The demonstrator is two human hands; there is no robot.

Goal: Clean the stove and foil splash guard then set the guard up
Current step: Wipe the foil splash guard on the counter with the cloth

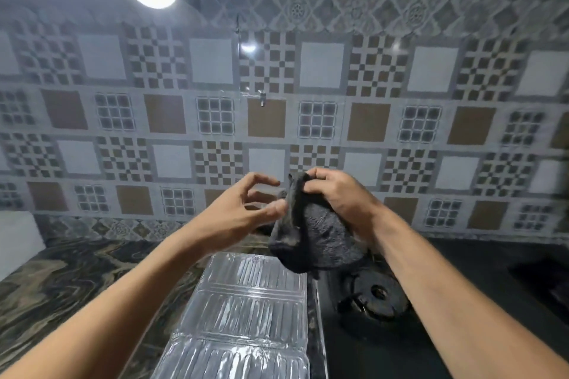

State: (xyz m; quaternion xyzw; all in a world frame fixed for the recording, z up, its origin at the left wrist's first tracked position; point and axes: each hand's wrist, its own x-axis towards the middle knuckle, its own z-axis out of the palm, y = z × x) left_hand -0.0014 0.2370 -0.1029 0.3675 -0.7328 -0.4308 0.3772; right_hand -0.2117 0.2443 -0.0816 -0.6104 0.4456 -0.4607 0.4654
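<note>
Centrally, right hand (338,197) grips the cloth (317,240), bunched for wiping. Left hand (246,209), spread and empty, seems poised to refold it.

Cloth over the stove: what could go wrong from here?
1. The cloth hangs bunched from the right hand, and the left hand is only at its edge. It could slip and drop onto the burner below.
2. The foil guard lies flat beside the stove. It looks thin, so hard wiping might crease or tear it.
</note>
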